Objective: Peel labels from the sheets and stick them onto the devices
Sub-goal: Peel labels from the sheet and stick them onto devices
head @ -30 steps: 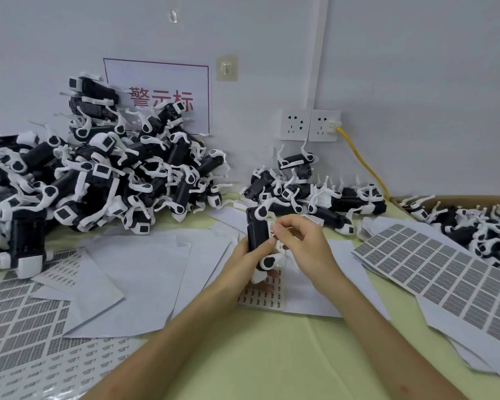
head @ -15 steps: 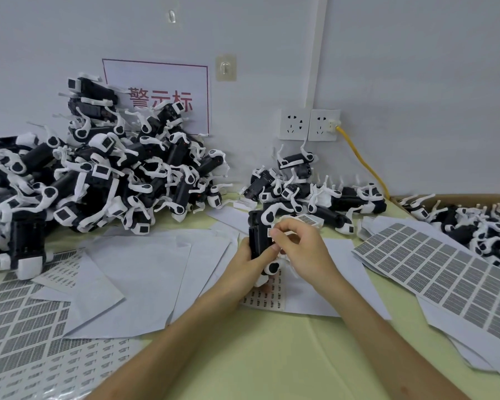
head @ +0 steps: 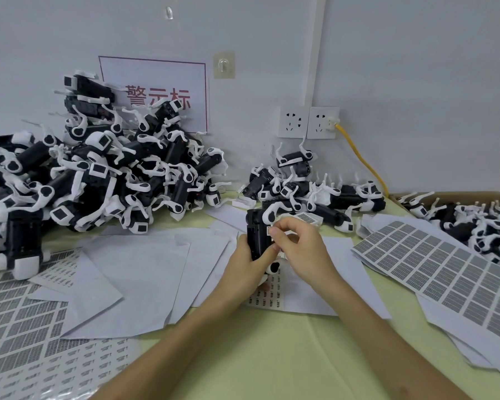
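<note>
1. Right hand point(head: 300, 249) is pinching a small white label point(head: 270, 230) between thumb and forefinger and pressing it onto the side of a black device point(head: 257, 235).
2. Left hand point(head: 248, 264) is gripping that same device from below. It is holding it upright just above the table point(head: 272, 356), with the thumb wrapping across the body.
3. Label and device are touching at the device's right edge. The thumb is covering part of the sticker, so I cannot tell whether it is lying fully flat.
4. Trouble is looking likeliest right here. If the left hand's grip is twisting while the right thumb is rubbing, the label could be going down crooked or creased. A lifted corner could also be clinging to the fingertip and peeling away with it.
5. Moving outward, a small-print sheet point(head: 264, 297) is lying directly under both hands. Blank backing sheets point(head: 133, 269) are fanning out to the left, and a grey label sheet point(head: 445, 272) is spreading out to the right.
6. Those loose papers are overlapping, so a forearm sliding across them could be dragging a sheet along or curling its stickers.
7. Further back, a big pile point(head: 113, 174) of devices is towering on the left, a smaller pile point(head: 324, 194) is sitting just behind the hands, and a cardboard box point(head: 459, 194) of more is waiting on the right.
8. Nothing visible is separating the heaps, so a finished unit dropped carelessly could be getting mixed in with unlabelled ones.
</note>
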Tool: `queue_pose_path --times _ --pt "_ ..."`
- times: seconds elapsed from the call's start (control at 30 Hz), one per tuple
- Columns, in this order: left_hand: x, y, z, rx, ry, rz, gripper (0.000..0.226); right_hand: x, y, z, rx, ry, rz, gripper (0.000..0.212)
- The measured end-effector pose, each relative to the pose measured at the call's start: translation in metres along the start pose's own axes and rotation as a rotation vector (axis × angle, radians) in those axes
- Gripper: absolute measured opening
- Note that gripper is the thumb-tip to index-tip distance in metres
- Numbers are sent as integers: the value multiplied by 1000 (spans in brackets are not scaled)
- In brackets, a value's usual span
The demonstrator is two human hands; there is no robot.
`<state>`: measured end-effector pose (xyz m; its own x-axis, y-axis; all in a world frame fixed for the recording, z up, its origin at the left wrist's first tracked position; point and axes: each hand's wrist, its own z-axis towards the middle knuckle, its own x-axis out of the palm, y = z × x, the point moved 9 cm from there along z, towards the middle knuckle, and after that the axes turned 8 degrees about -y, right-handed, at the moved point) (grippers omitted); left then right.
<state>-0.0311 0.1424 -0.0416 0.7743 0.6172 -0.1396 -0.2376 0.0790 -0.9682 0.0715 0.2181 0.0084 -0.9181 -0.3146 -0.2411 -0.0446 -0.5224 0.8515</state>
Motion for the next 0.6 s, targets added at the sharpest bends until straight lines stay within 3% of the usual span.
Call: queue_pose_path --times 0.6 --pt "-4 0 -4 -12 -53 43 32 -1 -2 -1 5 -26 -19 14"
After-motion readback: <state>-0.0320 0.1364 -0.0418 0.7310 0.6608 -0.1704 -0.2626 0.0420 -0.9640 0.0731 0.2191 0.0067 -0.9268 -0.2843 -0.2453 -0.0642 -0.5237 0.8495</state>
